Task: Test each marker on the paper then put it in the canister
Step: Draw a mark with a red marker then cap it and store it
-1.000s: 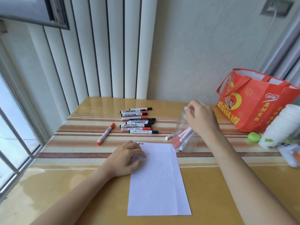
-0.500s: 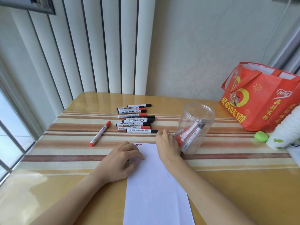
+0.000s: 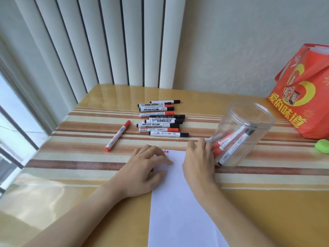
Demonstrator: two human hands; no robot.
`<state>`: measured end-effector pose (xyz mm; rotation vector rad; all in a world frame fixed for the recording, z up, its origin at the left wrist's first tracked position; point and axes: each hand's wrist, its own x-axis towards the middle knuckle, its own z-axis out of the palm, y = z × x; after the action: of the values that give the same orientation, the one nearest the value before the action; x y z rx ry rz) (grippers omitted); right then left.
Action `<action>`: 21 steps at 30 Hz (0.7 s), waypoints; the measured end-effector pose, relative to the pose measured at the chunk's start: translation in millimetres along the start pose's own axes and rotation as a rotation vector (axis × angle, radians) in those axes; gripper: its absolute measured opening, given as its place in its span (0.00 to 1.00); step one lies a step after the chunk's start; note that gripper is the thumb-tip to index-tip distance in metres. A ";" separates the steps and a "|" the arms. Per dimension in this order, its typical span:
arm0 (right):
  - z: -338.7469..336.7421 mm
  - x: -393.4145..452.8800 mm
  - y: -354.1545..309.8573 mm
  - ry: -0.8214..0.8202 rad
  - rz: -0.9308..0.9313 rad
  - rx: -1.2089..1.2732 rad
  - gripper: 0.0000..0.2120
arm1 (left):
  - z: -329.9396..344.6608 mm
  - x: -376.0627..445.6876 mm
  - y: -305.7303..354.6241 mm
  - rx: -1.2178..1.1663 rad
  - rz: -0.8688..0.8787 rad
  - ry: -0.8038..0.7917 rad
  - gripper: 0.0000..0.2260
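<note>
You were partway through. Several red- and black-capped white markers [image 3: 231, 145] already leaned inside the clear round plastic canister [image 3: 249, 122], which stood upright on the striped counter [image 3: 80, 157], just right of the white sheet of paper [image 3: 179, 211]. A few small red test marks [image 3: 166, 151] showed at the paper's top edge. Well over half seemed left: a pile of about nine white whiteboard markers with red or black caps [image 3: 160, 120] lay beyond the paper, and one red-capped marker [image 3: 117, 135] lay apart to its left. Your left hand [image 3: 144, 170] rested flat on the paper's top left corner, fingers relaxed and holding nothing. Your right hand [image 3: 199, 161] lay beside the canister's base, its fingers [image 3: 203, 143] extended against the wall, gripping no marker.
</note>
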<state>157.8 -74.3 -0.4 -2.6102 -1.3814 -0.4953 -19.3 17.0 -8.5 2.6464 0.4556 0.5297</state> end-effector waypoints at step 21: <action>-37.4 -2.6 -7.8 0.540 -0.437 0.718 0.08 | -0.6 4.5 -6.2 -0.091 -0.058 0.192 0.22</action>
<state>141.8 -82.3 33.5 -1.4817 -1.5435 -0.5612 -17.1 24.3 -9.5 2.4991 0.5500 0.7708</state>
